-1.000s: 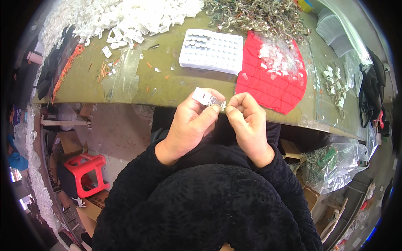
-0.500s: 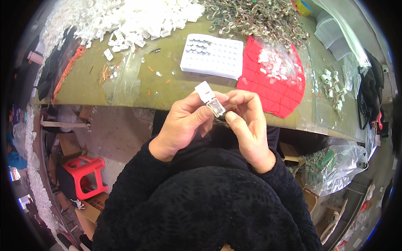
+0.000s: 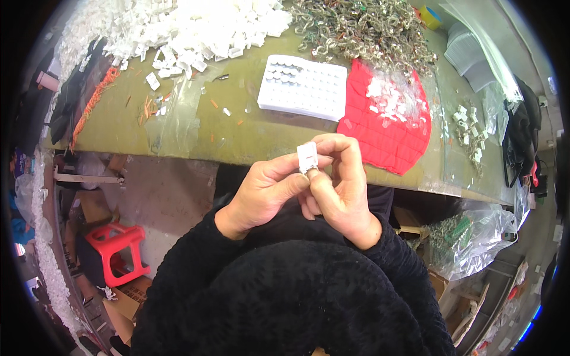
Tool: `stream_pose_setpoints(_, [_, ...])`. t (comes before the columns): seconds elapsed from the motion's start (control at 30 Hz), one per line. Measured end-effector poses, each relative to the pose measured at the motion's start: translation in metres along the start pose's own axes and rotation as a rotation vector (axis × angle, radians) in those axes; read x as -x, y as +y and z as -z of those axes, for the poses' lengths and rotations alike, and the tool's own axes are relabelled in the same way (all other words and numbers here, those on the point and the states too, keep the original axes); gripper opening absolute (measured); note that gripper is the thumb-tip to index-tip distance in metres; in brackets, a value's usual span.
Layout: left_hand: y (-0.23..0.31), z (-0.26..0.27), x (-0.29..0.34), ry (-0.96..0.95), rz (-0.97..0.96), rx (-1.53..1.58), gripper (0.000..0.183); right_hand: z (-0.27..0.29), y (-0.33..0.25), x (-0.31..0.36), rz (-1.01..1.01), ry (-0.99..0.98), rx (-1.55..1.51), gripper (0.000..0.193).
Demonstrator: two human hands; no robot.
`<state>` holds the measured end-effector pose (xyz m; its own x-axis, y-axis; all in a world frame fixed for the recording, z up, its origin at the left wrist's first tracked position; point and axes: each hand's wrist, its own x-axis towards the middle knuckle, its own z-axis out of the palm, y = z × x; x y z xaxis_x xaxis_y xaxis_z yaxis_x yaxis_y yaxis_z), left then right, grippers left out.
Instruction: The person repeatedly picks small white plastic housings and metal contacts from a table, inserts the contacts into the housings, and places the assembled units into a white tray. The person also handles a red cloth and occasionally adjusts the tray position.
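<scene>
A small white plastic case with its lid raised is held in front of my body, just off the table's near edge. My left hand pinches its lower part between thumb and fingers. My right hand closes on the same part from the other side, thumb pressing at the hinge end. The fingers cover most of the lower half, so its inside is hidden. Beyond my hands lies a white tray with round pockets, several of them at the far left filled with dark, shiny discs.
A red quilted cloth bears small white and clear pieces. White cases are heaped at the far left, tangled cords with metal fittings at the back. Orange strands lie left. Below the table stand a red stool and a clear bag.
My right hand has moved left onto the white case, its thumb now pressing on the lower half. The case has turned more upright, and its clear-looking lower half is now covered.
</scene>
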<state>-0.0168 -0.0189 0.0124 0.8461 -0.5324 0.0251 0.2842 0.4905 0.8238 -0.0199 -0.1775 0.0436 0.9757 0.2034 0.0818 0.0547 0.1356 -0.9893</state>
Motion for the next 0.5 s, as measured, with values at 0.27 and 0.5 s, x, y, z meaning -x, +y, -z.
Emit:
stream_pose_setpoints(0.27, [0.005,0.027,-0.007,0.209,0.002,0.385,0.042,0.031,-0.007,-0.097,0.531,0.093,0.764,0.006])
stream_pose_setpoints(0.5, [0.011,0.035,-0.002,0.249,0.029,0.367,0.041,0.032,0.011,-0.139,0.423,-0.080,1.135,0.011])
